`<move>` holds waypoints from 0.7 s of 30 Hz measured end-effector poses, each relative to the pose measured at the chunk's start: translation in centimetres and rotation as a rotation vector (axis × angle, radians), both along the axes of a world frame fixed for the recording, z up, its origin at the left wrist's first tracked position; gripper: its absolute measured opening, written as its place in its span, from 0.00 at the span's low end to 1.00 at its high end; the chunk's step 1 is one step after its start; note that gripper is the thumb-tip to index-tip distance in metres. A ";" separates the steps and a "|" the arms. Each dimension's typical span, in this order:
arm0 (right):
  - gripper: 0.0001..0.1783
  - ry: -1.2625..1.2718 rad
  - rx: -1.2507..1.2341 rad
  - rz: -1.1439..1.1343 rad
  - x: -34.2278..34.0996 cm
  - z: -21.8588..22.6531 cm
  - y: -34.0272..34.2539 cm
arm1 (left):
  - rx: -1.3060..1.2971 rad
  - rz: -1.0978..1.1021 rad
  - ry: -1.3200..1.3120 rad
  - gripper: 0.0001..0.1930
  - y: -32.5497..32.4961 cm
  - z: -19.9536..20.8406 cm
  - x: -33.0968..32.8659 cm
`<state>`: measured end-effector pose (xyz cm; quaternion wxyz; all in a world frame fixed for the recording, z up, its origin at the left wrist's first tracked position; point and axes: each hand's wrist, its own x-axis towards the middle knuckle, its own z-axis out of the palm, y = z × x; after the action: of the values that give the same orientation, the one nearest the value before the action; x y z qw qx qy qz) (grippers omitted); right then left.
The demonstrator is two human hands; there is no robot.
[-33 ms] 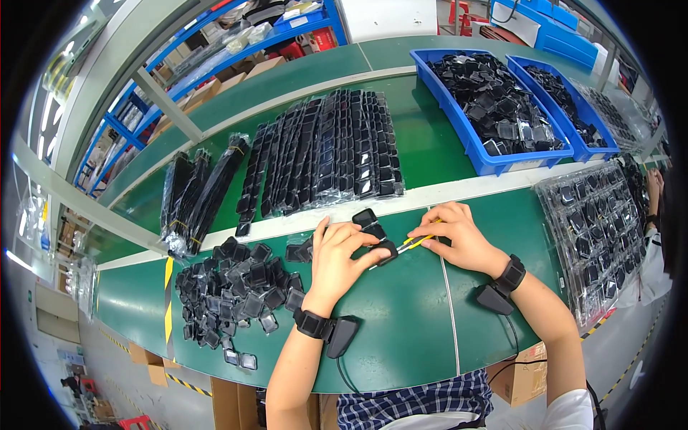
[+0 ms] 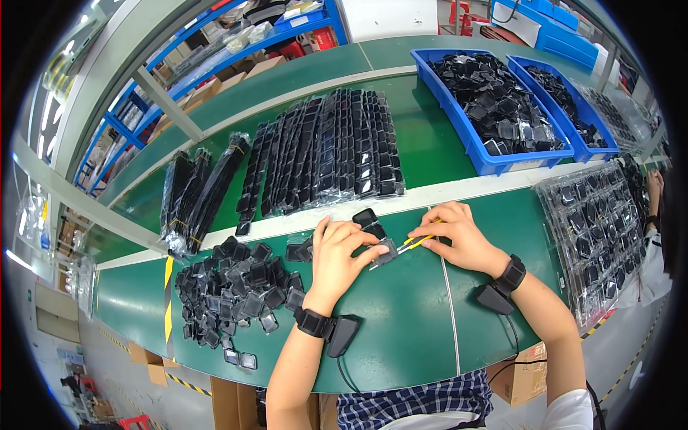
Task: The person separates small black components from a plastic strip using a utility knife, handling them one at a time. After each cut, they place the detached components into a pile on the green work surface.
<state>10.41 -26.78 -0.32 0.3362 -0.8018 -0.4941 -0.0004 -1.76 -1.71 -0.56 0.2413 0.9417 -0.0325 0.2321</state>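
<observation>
My left hand point(image 2: 340, 259) is closed on a short strip of black square pieces point(image 2: 370, 223) in clear film, with the thumb pressing on its near end. The piece by the thumb point(image 2: 387, 251) looks greyish and shiny. My right hand point(image 2: 459, 235) pinches a slim yellow tool with a metal tip point(image 2: 416, 244). Its tip meets the edge of that near piece; whether it is a blade or tweezers cannot be made out. Left of my left hand lies a heap of loose black square pieces point(image 2: 240, 290), and a few more pieces point(image 2: 297, 251) show partly behind that hand.
Beyond a white ledge lie rows of packed black strips point(image 2: 330, 147) and banded bundles point(image 2: 204, 190). Two blue bins point(image 2: 479, 159) of black pieces stand at the far right. Clear trays point(image 2: 591, 236) are stacked at the right. Cables hang from both wristbands.
The near piece by my left thumb has gone from dark to greyish and shiny. Both hands have stayed in nearly the same place.
</observation>
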 end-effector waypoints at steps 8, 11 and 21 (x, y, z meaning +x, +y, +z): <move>0.14 0.019 -0.033 -0.003 0.2 -0.1 0.4 | -0.018 0.006 -0.046 0.12 0.0 -0.2 0.5; 0.13 -0.002 -0.008 -0.004 0.4 -0.5 1.3 | -0.023 -0.007 -0.031 0.12 -0.2 0.1 0.7; 0.13 0.035 -0.069 0.222 2.8 0.7 -0.5 | -0.135 -0.067 0.046 0.10 0.7 -0.4 0.1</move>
<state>13.21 -27.29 0.36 0.3151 -0.7529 -0.5738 0.0678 -1.70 -1.02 -1.00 0.3127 0.9267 -0.0428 0.2040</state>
